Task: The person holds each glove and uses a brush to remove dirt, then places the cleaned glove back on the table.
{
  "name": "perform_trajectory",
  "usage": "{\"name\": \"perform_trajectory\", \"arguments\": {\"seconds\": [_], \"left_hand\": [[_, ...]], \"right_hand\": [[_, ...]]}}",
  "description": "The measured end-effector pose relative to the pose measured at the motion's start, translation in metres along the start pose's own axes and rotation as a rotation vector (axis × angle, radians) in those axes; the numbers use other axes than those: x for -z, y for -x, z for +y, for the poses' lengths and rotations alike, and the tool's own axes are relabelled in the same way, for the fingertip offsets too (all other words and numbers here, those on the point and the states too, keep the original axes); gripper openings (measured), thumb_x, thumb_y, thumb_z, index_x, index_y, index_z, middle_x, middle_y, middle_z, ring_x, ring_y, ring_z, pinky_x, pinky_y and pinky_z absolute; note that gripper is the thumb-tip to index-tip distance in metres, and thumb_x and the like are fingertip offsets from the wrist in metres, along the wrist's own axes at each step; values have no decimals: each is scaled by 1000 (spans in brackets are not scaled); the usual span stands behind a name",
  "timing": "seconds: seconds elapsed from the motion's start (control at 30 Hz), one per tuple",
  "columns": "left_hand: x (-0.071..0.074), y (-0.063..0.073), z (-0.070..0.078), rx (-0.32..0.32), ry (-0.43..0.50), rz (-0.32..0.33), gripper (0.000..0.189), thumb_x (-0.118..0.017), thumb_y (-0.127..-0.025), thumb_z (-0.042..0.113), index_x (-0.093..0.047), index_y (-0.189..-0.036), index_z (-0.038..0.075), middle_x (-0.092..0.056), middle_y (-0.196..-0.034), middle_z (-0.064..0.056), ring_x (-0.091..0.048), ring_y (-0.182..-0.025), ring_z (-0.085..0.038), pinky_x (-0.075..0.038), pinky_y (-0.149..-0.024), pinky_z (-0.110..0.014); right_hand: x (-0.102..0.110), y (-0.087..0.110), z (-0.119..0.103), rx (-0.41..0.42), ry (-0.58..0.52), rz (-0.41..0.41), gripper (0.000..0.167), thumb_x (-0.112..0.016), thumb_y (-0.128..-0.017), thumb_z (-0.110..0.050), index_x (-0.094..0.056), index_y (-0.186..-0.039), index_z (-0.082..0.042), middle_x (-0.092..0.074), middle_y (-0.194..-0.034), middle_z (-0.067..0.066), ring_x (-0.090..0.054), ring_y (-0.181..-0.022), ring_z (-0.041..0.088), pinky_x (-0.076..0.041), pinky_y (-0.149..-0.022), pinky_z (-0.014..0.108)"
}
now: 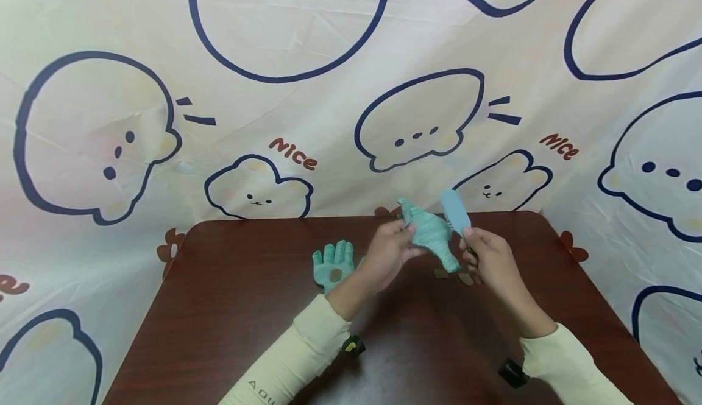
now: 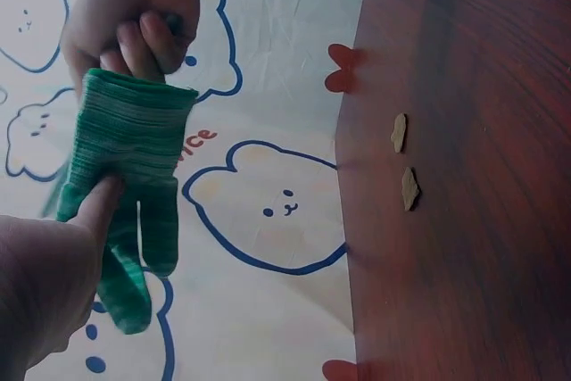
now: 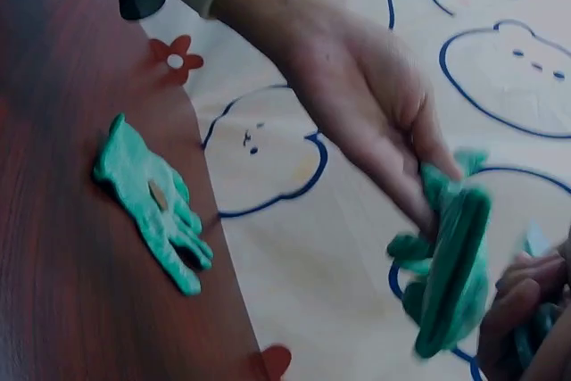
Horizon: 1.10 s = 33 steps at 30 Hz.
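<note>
My left hand (image 1: 386,253) grips a green knitted glove (image 1: 430,231) by one side, thumb on the cloth, raised over the table's far part. In the left wrist view the glove (image 2: 134,131) hangs with its cuff up and fingers down. My right hand (image 1: 490,256) holds a light-blue flat-headed brush (image 1: 456,211) upright close beside the glove, bristle-like marks facing it. Its handle is mostly hidden in the fingers. A second green glove (image 3: 143,194) lies on the table, left of the left hand in the head view, a small tan piece (image 3: 158,195) on its palm.
Two small tan pieces (image 2: 399,133) lie on the dark brown table (image 1: 236,332), below the raised glove. Behind the table's far edge hangs a pale cloth (image 1: 329,119) printed with cartoon outlines. Each wrist carries a small black device (image 1: 514,373).
</note>
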<state>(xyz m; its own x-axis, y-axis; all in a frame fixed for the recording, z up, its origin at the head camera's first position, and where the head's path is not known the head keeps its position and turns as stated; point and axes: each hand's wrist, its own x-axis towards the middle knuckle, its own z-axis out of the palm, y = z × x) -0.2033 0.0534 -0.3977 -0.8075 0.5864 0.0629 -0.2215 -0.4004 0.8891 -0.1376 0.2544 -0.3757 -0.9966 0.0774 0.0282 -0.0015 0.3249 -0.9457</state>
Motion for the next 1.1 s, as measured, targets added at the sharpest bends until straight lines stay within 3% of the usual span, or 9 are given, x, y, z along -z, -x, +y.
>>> {"name": "perform_trajectory", "arguments": {"seconds": [0.13,0.23,0.53,0.67,0.83,0.97,1.1], "left_hand": [[1,-1,1,2,-1,-20,50,-38,-112,24,-39,-154,-3,-46,-158,-16,-48,-144,-33,-44,-113,-48],[1,-2,0,11,-35,-22,50,-40,-111,25,-40,-154,-1,-49,-157,-13,-50,-142,-30,-45,-112,-46],[-3,-2,3,38,-128,49,43,-46,-110,12,-43,-151,1,-56,-149,-9,-58,-135,-24,-49,-108,-42],[-3,-2,4,29,-120,41,45,-45,-110,11,-41,-152,-1,-53,-151,-12,-57,-136,-26,-50,-107,-42],[-1,0,5,20,-106,23,44,-45,-109,9,-41,-151,-4,-52,-151,-15,-56,-136,-28,-50,-106,-43],[1,1,8,15,-73,22,42,-42,-110,10,-42,-149,-6,-51,-147,-17,-57,-134,-27,-48,-110,-45],[2,3,9,19,-46,36,43,-41,-111,13,-42,-150,-5,-50,-150,-16,-56,-134,-28,-45,-113,-48]], "right_hand": [[-6,5,-5,-11,30,-110,52,-43,-109,-47,-53,-93,2,-41,-62,1,-36,-48,12,-35,-38,34],[-9,7,-7,-28,73,-138,52,-43,-109,-48,-55,-94,0,-41,-63,1,-36,-49,13,-34,-38,33],[-7,0,-7,-24,37,-85,50,-43,-110,-41,-55,-93,5,-40,-62,2,-33,-48,12,-31,-39,32],[-5,-3,-5,-32,2,-42,50,-42,-111,-38,-53,-93,6,-41,-64,3,-36,-49,12,-34,-41,31],[0,-5,-2,-44,91,26,50,-40,-111,-40,-55,-95,4,-45,-66,4,-43,-56,14,-39,-44,32],[2,-6,-3,-21,102,66,51,-38,-111,-42,-55,-95,3,-45,-66,3,-41,-54,13,-37,-42,32],[-1,-2,-5,-12,34,29,50,-39,-111,-43,-52,-94,3,-42,-64,0,-38,-52,11,-35,-40,32]]}}
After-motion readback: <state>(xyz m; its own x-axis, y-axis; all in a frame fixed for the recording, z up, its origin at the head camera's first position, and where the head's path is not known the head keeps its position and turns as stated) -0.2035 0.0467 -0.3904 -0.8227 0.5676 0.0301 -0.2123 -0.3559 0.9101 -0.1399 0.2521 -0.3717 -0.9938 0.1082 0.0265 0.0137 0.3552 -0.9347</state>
